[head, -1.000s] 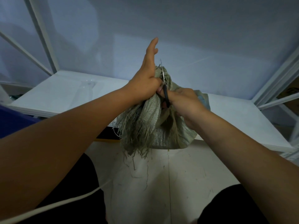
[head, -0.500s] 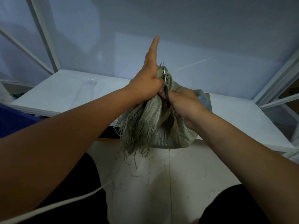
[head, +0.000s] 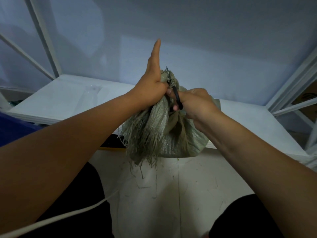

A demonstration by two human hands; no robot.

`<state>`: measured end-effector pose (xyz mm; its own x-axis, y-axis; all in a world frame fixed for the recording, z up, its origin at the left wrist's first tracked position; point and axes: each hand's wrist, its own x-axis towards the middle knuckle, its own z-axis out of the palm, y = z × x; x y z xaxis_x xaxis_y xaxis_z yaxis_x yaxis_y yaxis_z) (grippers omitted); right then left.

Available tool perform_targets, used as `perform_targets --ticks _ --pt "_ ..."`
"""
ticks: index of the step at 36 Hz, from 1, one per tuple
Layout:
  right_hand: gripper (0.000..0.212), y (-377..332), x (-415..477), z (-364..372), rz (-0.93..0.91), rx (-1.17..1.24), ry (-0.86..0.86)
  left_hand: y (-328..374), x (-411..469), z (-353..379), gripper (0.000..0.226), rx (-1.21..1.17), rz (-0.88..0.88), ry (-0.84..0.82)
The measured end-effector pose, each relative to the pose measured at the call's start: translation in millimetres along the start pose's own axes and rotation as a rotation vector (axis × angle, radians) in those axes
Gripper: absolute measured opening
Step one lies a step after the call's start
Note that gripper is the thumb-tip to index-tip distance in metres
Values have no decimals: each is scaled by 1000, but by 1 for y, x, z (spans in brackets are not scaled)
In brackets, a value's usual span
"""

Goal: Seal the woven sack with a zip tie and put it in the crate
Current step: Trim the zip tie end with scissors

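Note:
A grey-green woven sack (head: 181,140) with a frayed, gathered neck (head: 154,121) rests at the front edge of a white table (head: 60,100). My left hand (head: 154,83) clamps the bunched neck from the left, its index finger pointing straight up. My right hand (head: 197,103) presses on the sack from the right and pinches a black zip tie (head: 176,97) that stands against the neck, its thin tip sticking up above the fabric. The far side of the neck is hidden by my hands.
A blue crate (head: 12,127) shows at the left edge, below the table. White metal frame bars (head: 42,35) rise at left and right. A white cord (head: 96,203) crosses my lap, and loose sack threads lie on the pale floor (head: 188,194).
My hands and the sack have barely shifted. The left index finger stands a little straighter, and my right hand has slid slightly down the zip tie.

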<state>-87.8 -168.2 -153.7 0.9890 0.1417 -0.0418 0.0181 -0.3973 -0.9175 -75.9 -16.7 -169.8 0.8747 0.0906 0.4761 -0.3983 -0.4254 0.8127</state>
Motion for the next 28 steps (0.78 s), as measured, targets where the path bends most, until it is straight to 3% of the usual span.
perform_targets --ticks 14,19,24,28 --pt "41 7 5 -5 -27 -24 -39 -5 1 2 110 21 -40 -22" --pt "36 16 12 -14 -37 -92 -63 -11 3 1 105 135 -82 -33" --pt "45 26 26 -30 -48 -137 60 -19 3 -3 101 232 -144 -93" --pt "47 39 39 -43 11 -210 130 -21 3 -4 85 357 -209 -161"
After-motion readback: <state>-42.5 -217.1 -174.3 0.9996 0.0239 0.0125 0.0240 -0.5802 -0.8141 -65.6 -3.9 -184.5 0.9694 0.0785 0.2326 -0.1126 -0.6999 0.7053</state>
